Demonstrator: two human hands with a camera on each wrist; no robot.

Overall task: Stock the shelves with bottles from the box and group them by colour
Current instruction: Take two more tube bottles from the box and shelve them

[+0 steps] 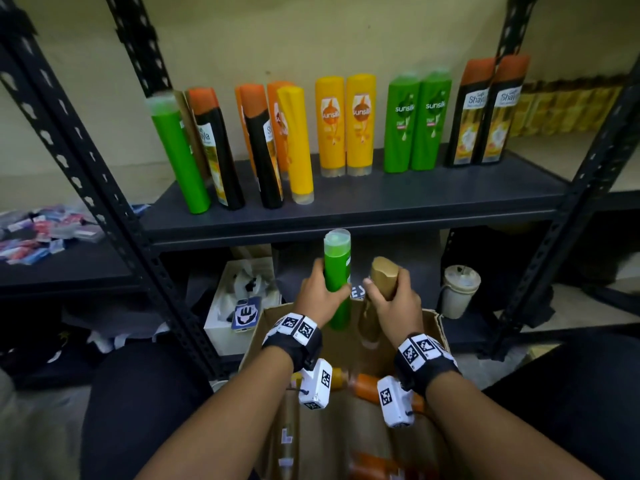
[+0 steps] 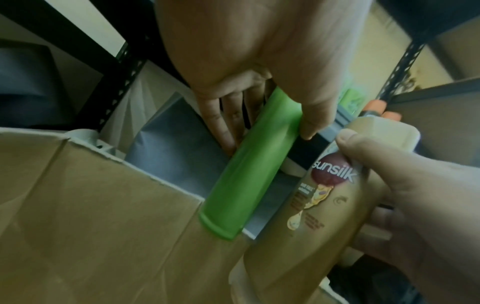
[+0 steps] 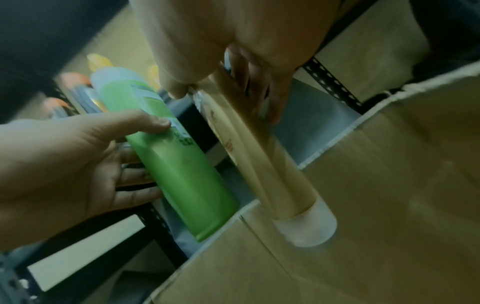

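Observation:
My left hand (image 1: 320,292) grips a green bottle (image 1: 336,271) upright above the cardboard box (image 1: 433,322); the left wrist view shows the same green bottle (image 2: 249,164) between thumb and fingers. My right hand (image 1: 389,299) grips a gold-brown bottle (image 1: 381,271), its Sunsilk label plain on the gold-brown bottle (image 2: 322,195). In the right wrist view the gold-brown bottle (image 3: 259,154) and the green bottle (image 3: 176,164) hang over the box's far wall. On the shelf (image 1: 346,206) stand green, black-and-orange, orange and yellow bottles, with paired yellow bottles (image 1: 346,126), green bottles (image 1: 417,123) and black bottles (image 1: 485,112) at the right.
Orange bottles (image 1: 367,389) lie in the box under my wrists. A white cup (image 1: 459,289) and a white box (image 1: 239,296) sit on the lower shelf. Black slotted uprights (image 1: 104,188) frame the shelf. Small packets (image 1: 41,230) lie on the left rack.

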